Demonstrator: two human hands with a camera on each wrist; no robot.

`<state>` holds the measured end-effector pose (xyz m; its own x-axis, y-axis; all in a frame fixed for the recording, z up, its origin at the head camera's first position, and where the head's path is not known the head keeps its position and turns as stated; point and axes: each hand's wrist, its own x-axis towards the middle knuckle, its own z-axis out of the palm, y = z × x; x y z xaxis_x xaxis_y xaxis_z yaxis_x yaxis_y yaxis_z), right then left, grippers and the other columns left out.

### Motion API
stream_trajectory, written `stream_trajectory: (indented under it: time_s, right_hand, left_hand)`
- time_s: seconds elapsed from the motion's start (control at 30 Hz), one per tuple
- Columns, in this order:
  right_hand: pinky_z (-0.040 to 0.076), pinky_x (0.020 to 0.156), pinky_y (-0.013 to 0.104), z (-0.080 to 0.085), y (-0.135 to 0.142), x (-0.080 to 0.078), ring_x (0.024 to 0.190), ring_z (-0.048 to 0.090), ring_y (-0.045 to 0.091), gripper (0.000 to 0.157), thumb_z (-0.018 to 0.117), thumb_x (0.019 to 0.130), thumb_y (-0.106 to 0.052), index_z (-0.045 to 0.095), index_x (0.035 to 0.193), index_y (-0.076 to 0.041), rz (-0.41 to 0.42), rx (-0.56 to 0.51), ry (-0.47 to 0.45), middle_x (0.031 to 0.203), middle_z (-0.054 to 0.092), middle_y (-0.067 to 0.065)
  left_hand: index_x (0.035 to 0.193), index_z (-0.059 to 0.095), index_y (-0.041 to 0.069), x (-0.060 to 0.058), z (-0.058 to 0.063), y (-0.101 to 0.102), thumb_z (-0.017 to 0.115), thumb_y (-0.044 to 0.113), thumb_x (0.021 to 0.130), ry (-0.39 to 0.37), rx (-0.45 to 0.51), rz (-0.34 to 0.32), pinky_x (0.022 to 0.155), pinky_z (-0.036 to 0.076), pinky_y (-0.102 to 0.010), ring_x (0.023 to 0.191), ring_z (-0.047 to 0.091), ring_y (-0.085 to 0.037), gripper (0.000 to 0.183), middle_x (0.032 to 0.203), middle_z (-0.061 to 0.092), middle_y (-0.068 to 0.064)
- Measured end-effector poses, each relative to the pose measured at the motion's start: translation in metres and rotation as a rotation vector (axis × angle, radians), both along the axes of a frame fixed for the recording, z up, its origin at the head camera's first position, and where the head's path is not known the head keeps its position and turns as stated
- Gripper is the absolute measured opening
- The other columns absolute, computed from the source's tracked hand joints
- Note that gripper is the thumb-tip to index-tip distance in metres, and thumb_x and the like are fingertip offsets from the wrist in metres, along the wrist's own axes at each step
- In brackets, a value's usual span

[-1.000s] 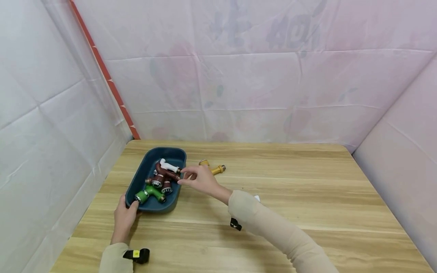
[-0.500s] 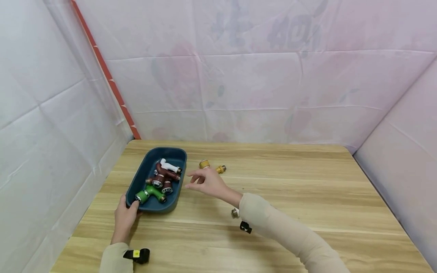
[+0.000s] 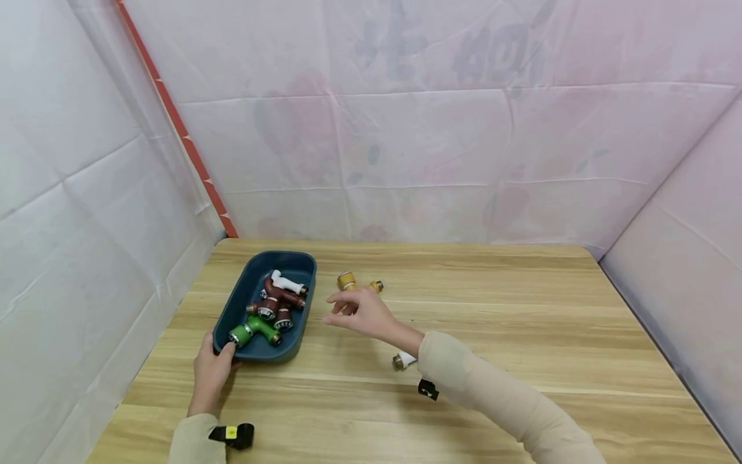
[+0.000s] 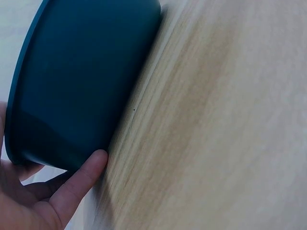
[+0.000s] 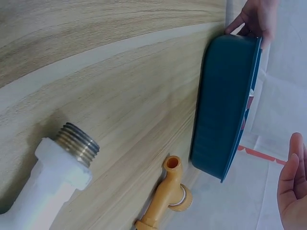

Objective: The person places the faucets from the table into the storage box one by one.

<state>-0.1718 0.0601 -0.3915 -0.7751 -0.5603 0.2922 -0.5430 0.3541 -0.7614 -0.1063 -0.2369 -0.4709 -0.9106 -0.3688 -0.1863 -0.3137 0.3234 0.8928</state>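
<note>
My left hand (image 3: 211, 367) holds the near left corner of a dark blue plastic basin (image 3: 295, 261), thumb at the rim; the left wrist view shows a finger against its outer wall (image 4: 86, 72). Inside lie a white tap (image 3: 288, 283), maroon taps (image 3: 268, 307) and a green tap (image 3: 255, 327). To the right of the basin my right hand (image 3: 365, 312) hovers with loosely bent fingers and holds nothing. Just behind it a yellow tap (image 3: 346, 279) lies on the table, partly covered by the hand in the head view. Another white tap (image 5: 53, 177) lies under the right forearm.
The wood-grain table (image 3: 522, 303) reaches back to a pale sheet wall (image 3: 429, 142). More sheets enclose both sides, and a red strip (image 3: 174, 113) runs down the back left corner. Each wrist wears a black strap (image 3: 232, 435).
My right hand has drawn back from the basin's right rim toward the right. The white tap on the table has come into view beneath the forearm. The left hand and basin stay put.
</note>
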Motion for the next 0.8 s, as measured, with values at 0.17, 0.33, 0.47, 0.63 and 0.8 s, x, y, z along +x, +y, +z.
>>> stream_trajectory:
  time_s: [0.17, 0.33, 0.47, 0.63, 0.8]
  right_hand:
    - [0.050, 0.058, 0.017, 0.002, 0.005, 0.001, 0.062, 0.059, 0.006, 0.030, 0.074, 0.076, -0.017, 0.068, 0.101, -0.002, 0.011, 0.001, 0.025, 0.078, 0.068, 0.005]
    - [0.050, 0.057, 0.017, 0.002, 0.013, 0.005, 0.062, 0.059, 0.006, 0.028, 0.073, 0.076, -0.015, 0.068, 0.100, -0.001, 0.032, -0.020, 0.029, 0.078, 0.067, 0.006]
    - [0.051, 0.058, 0.020, 0.004, 0.020, 0.010, 0.063, 0.059, 0.007, 0.029, 0.073, 0.077, -0.015, 0.067, 0.101, 0.000, 0.043, -0.022, -0.008, 0.080, 0.066, 0.005]
    - [0.051, 0.059, 0.020, 0.006, 0.027, 0.013, 0.064, 0.059, 0.007, 0.030, 0.073, 0.076, -0.017, 0.068, 0.102, -0.002, 0.042, -0.003, -0.011, 0.080, 0.066, 0.004]
    - [0.051, 0.057, 0.020, 0.005, 0.033, 0.013, 0.063, 0.058, 0.006, 0.030, 0.073, 0.076, -0.015, 0.068, 0.103, -0.002, 0.055, 0.006, 0.006, 0.079, 0.066, 0.004]
  left_hand:
    - [0.139, 0.023, 0.000, 0.000, 0.000, 0.000, 0.037, 0.010, 0.092, 0.001, -0.006, -0.002, 0.064, 0.054, -0.026, 0.105, 0.047, -0.040, 0.051, 0.134, 0.033, -0.031]
    - [0.140, 0.023, 0.001, 0.000, -0.002, 0.000, 0.037, 0.012, 0.093, 0.008, 0.014, -0.013, 0.065, 0.053, -0.026, 0.107, 0.045, -0.039, 0.050, 0.135, 0.032, -0.030]
    - [0.140, 0.024, 0.001, -0.001, -0.003, -0.001, 0.037, 0.011, 0.093, 0.014, 0.016, -0.008, 0.064, 0.053, -0.025, 0.107, 0.046, -0.040, 0.050, 0.134, 0.032, -0.030]
    - [0.140, 0.024, 0.001, -0.001, -0.003, -0.002, 0.037, 0.011, 0.093, 0.014, 0.008, -0.006, 0.063, 0.053, -0.025, 0.106, 0.046, -0.040, 0.050, 0.134, 0.033, -0.031]
    - [0.140, 0.023, 0.001, 0.000, -0.003, -0.002, 0.036, 0.011, 0.093, 0.005, 0.015, -0.012, 0.064, 0.053, -0.024, 0.108, 0.045, -0.041, 0.050, 0.135, 0.031, -0.031]
